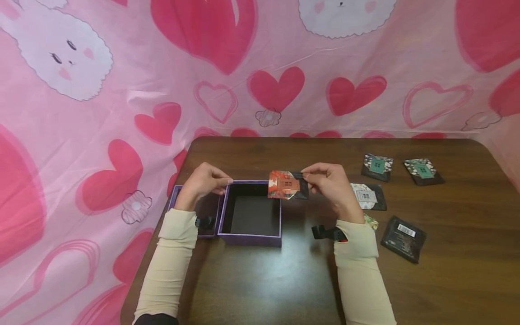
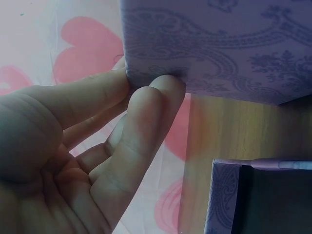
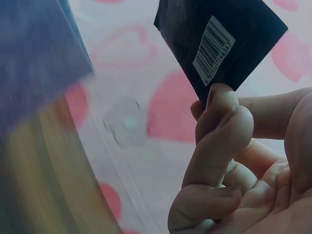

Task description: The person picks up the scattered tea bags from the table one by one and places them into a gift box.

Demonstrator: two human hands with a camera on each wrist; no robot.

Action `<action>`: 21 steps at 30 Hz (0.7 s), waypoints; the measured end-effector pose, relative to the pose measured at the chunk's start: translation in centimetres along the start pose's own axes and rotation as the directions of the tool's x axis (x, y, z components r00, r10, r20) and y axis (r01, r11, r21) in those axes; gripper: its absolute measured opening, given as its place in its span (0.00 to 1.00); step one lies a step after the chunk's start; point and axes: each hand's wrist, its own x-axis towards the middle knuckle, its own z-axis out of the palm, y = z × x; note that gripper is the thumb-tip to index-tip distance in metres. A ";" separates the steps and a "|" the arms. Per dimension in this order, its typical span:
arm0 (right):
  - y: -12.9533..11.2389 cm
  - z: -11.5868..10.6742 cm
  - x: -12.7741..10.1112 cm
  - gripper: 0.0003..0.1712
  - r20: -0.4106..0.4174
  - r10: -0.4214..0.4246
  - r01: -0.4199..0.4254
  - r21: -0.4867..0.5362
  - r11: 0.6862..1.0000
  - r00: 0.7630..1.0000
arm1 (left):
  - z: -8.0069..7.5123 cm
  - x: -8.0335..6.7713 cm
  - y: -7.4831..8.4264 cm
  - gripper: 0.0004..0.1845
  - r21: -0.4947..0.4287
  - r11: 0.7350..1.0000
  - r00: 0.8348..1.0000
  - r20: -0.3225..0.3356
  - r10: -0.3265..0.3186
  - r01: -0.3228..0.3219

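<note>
An open purple box (image 1: 249, 240) with a dark inside stands on the table. My left hand (image 1: 206, 183) holds its far left corner between thumb and fingers; the left wrist view shows the box's patterned side (image 2: 219, 53) against the fingertips. My right hand (image 1: 331, 183) pinches one end of a flat black packet (image 1: 284, 185) with a red patterned label. This packet hangs over the box's right rim. From the right wrist, the packet's black back with a white barcode (image 3: 213, 51) is visible above the pinching fingers.
A second purple-rimmed tray (image 1: 208, 236), likely the lid, lies left of the box, partly behind my left arm. Several similar packets lie to the right, including a white-labelled one (image 1: 378, 197), green-labelled ones (image 1: 377, 167) and one barcode side up (image 1: 404, 239). A pink heart-patterned cloth (image 1: 243, 108) hangs behind the table.
</note>
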 end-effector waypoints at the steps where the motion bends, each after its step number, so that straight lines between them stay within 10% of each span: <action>1: -0.1 0.8 0.1 0.10 0.015 -0.009 0.009 0.004 1.000 1.000 | 0.0 0.0 0.0 0.10 -0.001 1.000 1.000 -0.002 -0.002 0.002; 9: -1.5 6.3 0.3 0.07 0.150 -0.063 0.063 0.007 0.998 0.987 | 0.0 0.1 0.0 0.09 0.015 1.000 1.000 -0.001 -0.004 0.004; 21: -1.4 7.7 0.7 0.07 0.188 -0.051 0.054 -0.012 0.998 0.981 | -0.1 0.1 0.2 0.08 0.020 1.000 1.000 0.007 -0.015 0.015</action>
